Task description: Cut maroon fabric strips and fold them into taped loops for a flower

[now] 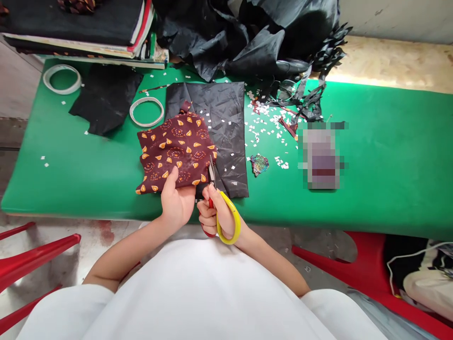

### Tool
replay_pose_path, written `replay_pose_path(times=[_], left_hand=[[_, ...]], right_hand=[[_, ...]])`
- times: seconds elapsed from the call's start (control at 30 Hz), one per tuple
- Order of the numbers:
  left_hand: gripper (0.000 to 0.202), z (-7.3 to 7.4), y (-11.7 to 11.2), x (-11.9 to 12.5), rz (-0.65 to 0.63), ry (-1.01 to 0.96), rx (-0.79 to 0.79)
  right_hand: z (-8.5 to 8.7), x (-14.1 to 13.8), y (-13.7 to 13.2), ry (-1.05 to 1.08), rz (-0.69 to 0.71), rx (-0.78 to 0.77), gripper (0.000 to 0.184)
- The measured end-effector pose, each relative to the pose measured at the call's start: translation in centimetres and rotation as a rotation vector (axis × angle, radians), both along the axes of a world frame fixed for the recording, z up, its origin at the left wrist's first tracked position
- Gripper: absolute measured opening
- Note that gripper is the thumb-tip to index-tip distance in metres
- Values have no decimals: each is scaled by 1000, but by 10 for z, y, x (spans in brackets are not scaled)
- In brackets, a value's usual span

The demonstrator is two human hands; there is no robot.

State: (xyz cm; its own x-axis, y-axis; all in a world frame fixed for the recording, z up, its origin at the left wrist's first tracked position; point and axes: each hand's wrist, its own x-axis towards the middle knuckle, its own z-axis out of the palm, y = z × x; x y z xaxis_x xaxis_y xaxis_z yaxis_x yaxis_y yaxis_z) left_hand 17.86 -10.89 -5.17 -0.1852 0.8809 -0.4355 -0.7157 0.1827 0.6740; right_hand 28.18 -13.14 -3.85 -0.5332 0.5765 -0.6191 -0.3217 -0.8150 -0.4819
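A maroon cloth piece [173, 146] with orange leaf prints is held up by my left hand [179, 198], thumb on top and the other fingers beneath it. My right hand [217, 212] grips scissors [228, 217] with one yellow and one red handle. Their blades point away from me and lie at the cloth's right edge. Under the cloth spreads a wrinkled black sheet [230, 137] with a few white bits on it. The fingers of my left hand below the cloth are hidden.
Two tape rolls [62, 79] and a black scrap [106, 97] lie left on the green table [382, 156]. White bits [265, 123], a shiny scrap [260, 164] and a blurred-out object [321, 158] lie right. Behind are stacked books [88, 45] and crumpled black material [230, 42]. Red chairs [368, 264] flank me.
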Motion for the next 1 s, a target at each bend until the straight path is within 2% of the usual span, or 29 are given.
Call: replay_pose_path(times=[0.13,0.23,0.47,0.7,0.87,1.0], left_hand=[[14,2,0,2,-86,25,-28],[14,1,1,4,-139,32,-78],[26,0,8,5,-35,163,-42],[31,-4,16,-8,-202,105,-66],[25,-7,15,-5,-177,210,-72],[29,-13,12,-5,-222,248,-10]], right_hand=[[2,1,-3,-31,27,-17,50],[6,3,-5,-71,31,27,46],[10,6,-7,-113,43,122,38],[9,6,-6,-127,50,145,40],[7,7,-6,-119,46,181,41],[2,8,-7,-18,57,153,49]])
